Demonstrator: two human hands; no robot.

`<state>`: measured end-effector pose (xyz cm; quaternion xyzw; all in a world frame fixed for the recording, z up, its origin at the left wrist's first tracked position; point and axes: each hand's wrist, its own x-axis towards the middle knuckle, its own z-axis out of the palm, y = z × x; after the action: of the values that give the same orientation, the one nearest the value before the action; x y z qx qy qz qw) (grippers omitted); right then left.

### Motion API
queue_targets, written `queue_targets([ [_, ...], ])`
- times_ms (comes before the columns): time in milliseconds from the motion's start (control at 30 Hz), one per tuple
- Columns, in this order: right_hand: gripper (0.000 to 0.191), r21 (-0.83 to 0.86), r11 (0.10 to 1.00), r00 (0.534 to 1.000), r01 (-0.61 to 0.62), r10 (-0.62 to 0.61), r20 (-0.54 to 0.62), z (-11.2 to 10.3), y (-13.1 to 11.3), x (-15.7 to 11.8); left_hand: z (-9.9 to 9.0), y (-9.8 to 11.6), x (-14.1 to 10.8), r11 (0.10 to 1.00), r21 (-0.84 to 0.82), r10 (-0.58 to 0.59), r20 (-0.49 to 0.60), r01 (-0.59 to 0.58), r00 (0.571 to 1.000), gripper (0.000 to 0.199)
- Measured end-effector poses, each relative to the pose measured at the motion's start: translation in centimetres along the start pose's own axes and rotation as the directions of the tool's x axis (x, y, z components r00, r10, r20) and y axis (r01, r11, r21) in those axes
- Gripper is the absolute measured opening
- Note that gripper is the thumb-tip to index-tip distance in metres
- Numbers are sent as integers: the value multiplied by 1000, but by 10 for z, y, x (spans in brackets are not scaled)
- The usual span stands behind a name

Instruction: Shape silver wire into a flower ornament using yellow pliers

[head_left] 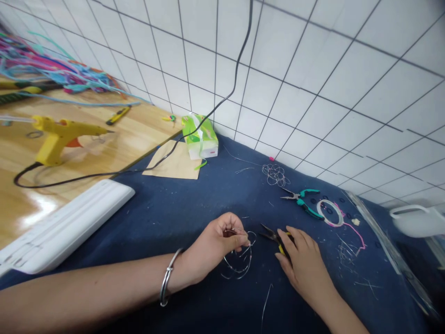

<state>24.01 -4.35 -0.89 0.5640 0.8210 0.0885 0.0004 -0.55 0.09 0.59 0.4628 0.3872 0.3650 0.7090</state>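
Note:
Near the middle of the dark blue cloth, my left hand point(222, 239) pinches a piece of looped thin wire point(239, 270), its rings hanging below the fingers. To its right, my right hand point(302, 260) is closed around the yellow handles of needle-nose pliers point(270, 233), whose dark tips point left toward the wire. The palm hides most of the handles. A loose straight wire point(266, 304) lies on the cloth between the forearms.
Teal-handled pliers point(308, 201), a white ring point(329, 213) and a wire coil point(274, 174) lie at the right back. A yellow glue gun point(62, 134), white power strip point(69, 222), brown paper point(174, 160) and tissue pack point(200, 134) are leftward. A black cable crosses the view.

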Motion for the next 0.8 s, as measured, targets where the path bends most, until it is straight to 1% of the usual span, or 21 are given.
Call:
queue_targets([
  [100, 39, -60, 997, 999, 39, -40, -21, 6, 2, -4, 0, 0, 0, 1000, -13, 6, -6, -6, 1000, 8],
  [200, 34, -49, 997, 996, 57, -60, -73, 8, 1, -4, 0, 0, 0, 999, -47, 12, -9, -12, 1000, 9],
  [267, 29, 14, 998, 992, 62, -60, -110, 7, -1, -3, 0, 0, 1, 997, -81, 15, -7, -15, 1000, 10],
  [400, 17, 203, 976, 987, 81, -49, -156, 1, -10, -1, 0, -1, 2, 989, -145, 7, -4, -7, 1000, 11],
  [467, 19, 261, 960, 982, 101, -55, -179, -4, -16, 0, 0, -2, 2, 986, -165, 2, -3, -2, 1000, 11],
  [567, 24, 301, 946, 977, 122, -61, -203, -9, -23, 1, 0, -3, 2, 981, -193, -11, 9, 13, 1000, 11],
  [800, 25, 347, 929, 976, 125, -52, -212, -10, -27, 3, 2, -3, 0, 973, -226, -40, 39, 48, 998, 12],
])
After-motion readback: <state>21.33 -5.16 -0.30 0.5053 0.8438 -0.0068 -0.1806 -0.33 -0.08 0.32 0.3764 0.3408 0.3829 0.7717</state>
